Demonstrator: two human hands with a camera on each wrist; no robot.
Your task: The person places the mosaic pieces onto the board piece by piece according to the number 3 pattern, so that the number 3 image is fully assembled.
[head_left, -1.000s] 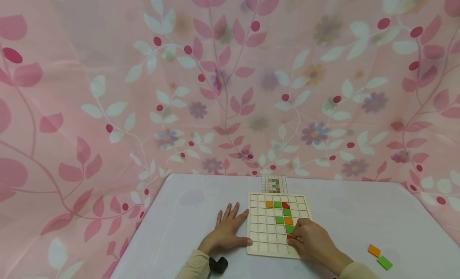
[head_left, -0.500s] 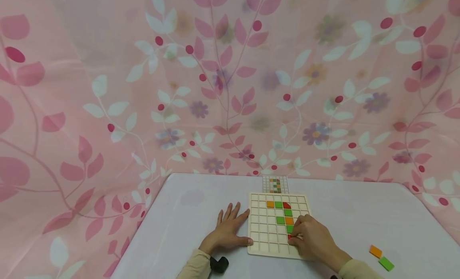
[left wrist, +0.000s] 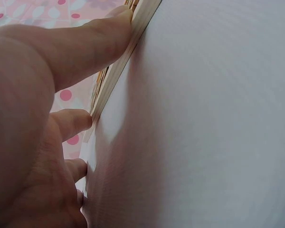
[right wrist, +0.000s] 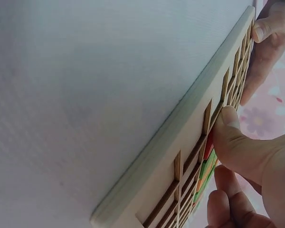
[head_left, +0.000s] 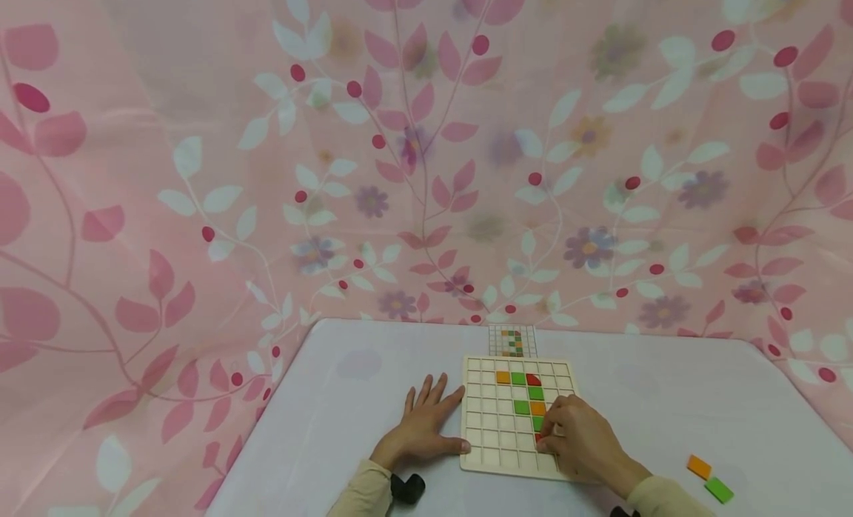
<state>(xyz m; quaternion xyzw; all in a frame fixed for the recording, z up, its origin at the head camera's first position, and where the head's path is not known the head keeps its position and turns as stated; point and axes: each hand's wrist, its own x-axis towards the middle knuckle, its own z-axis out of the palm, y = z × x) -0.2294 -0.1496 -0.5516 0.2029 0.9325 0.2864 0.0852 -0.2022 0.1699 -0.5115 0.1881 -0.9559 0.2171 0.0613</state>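
Observation:
A square wooden grid board [head_left: 489, 432] lies on the white table. My left hand [head_left: 421, 430] rests at its left side, fingers spread and thumb touching the rim. In the left wrist view the thumb [left wrist: 92, 45] presses against the board's edge. My right hand [head_left: 581, 437] is over the board's right part, pinching a small red tile [right wrist: 209, 144] at one cell, mostly covered by the thumb and fingers. Above it in the grid sit a green tile [head_left: 537, 424], an orange tile [head_left: 537, 408] and several more, including a red tile with a rounded corner [head_left: 533, 380].
Behind the board lies a pattern card [head_left: 512, 341] with a coloured grid. A loose orange tile [head_left: 699, 467] and green tile [head_left: 719, 490] lie at the right. A black object [head_left: 408, 489] is beside the left wrist. A pink floral curtain [head_left: 426, 169] hangs behind the table.
The head view shifts slightly. Both hands keep nearly the same places, the right one still at the red tile, and the tiles in the grid look unchanged.

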